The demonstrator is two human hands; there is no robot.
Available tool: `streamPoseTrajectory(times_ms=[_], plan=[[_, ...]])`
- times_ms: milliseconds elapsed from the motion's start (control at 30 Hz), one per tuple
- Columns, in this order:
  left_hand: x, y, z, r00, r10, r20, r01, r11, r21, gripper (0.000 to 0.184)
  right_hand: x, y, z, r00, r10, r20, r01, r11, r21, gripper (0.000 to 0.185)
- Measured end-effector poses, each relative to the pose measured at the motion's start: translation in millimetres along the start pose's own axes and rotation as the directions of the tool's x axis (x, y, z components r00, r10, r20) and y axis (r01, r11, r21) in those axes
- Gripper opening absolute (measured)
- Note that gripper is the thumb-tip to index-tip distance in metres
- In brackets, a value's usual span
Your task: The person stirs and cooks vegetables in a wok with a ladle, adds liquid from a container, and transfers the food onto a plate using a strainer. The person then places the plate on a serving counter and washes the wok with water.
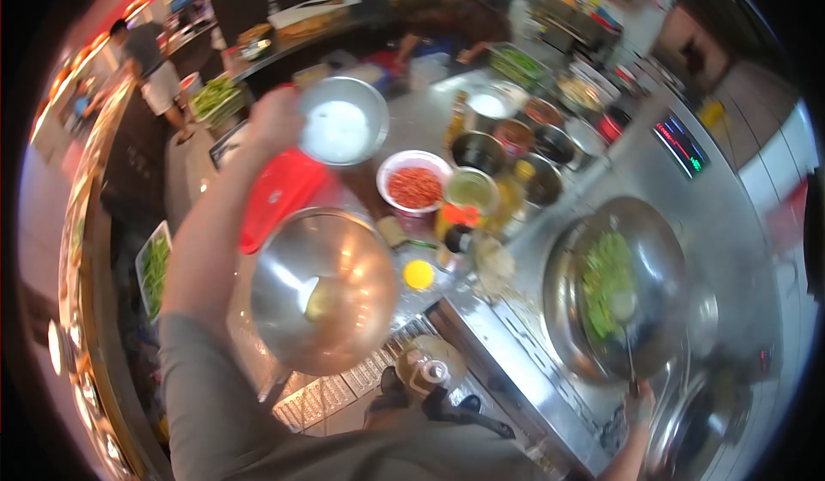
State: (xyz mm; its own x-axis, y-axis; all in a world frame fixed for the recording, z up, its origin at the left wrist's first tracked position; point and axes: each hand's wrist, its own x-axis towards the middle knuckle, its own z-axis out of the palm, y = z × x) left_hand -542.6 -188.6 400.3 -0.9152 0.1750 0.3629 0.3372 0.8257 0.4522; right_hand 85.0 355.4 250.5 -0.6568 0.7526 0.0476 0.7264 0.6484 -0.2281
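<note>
Ladle (625, 307), one, right hand (638, 405); bowl (375, 113), one, left hand (279, 117).

Warm glints dot the steel bowl (354, 309) nearer the body than the blurred left hand (277, 120); fisheye edges curve into black.

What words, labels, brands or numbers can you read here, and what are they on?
None can be read.
Lit panel beyond the wok: red and green marks, too blurred.
Small red marks right of the wok: too small.
Dark counter front at left: faint marks, too blurred.
</note>
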Motion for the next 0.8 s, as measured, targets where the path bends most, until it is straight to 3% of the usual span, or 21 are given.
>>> streamPoseTrajectory(times_ms=[33,67,133,200,267,333,400,533,600,700,800], plan=[[-13.8,23.6,-16.3,0.998,0.002,0.055,0.009,0.981,-0.192,0.01,2.5,-11.9,-10.8,0.997,0.049,0.061,-0.05,0.999,0.021,0.046],[-28.0,45.9,-31.6,0.997,-0.011,0.08,0.029,0.973,-0.228,0.008,3.7,-11.4,-20.8,0.988,0.094,0.122,-0.1,0.994,0.042,0.046],[-72.8,116.6,-58.5,0.991,-0.002,0.134,0.036,0.967,-0.252,0.008,14.3,26.1,-7.5,1.0,-0.015,0.019,0.01,0.972,0.234,0.044],[-116.2,165.6,-56.1,0.976,0.08,0.201,-0.015,0.952,-0.307,0.012,22.6,19.7,-31.6,0.998,-0.032,0.057,0.028,0.997,0.075,0.044],[-160.5,206.3,-44.8,0.95,0.146,0.276,-0.039,0.933,-0.357,0.016,35.6,37.0,-38.2,0.988,-0.069,0.135,0.053,0.992,0.117,0.045],[-209.2,238.7,-8.3,0.915,0.161,0.37,0.017,0.901,-0.434,0.018,40.8,50.6,-45.3,0.986,-0.059,0.154,0.041,0.992,0.122,0.044],[-257.8,269.9,39.4,0.91,0.091,0.404,0.084,0.916,-0.393,0.018,44.6,56.0,-61.3,0.975,-0.021,0.223,-0.002,0.995,0.1,0.043],[-321.2,297.8,139.1,0.743,-0.032,0.668,0.374,0.848,-0.376,0.014,37.6,91.8,-76.2,0.968,-0.01,0.252,-0.021,0.992,0.121,0.045],[-347.6,268.8,196.4,0.777,-0.014,0.63,0.316,0.874,-0.37,0.014,32.4,112.5,-76.6,0.98,-0.08,0.184,0.051,0.986,0.158,0.046],[-363.5,297.3,182.0,0.865,-0.037,0.501,0.194,0.945,-0.265,0.012,28.7,116.0,-86.5,0.981,-0.092,0.171,0.061,0.981,0.182,0.044],[-370.7,246.7,214.7,0.888,-0.117,0.446,0.275,0.91,-0.309,0.013,27.6,117.5,-80.6,0.982,-0.093,0.164,0.055,0.974,0.221,0.044]])
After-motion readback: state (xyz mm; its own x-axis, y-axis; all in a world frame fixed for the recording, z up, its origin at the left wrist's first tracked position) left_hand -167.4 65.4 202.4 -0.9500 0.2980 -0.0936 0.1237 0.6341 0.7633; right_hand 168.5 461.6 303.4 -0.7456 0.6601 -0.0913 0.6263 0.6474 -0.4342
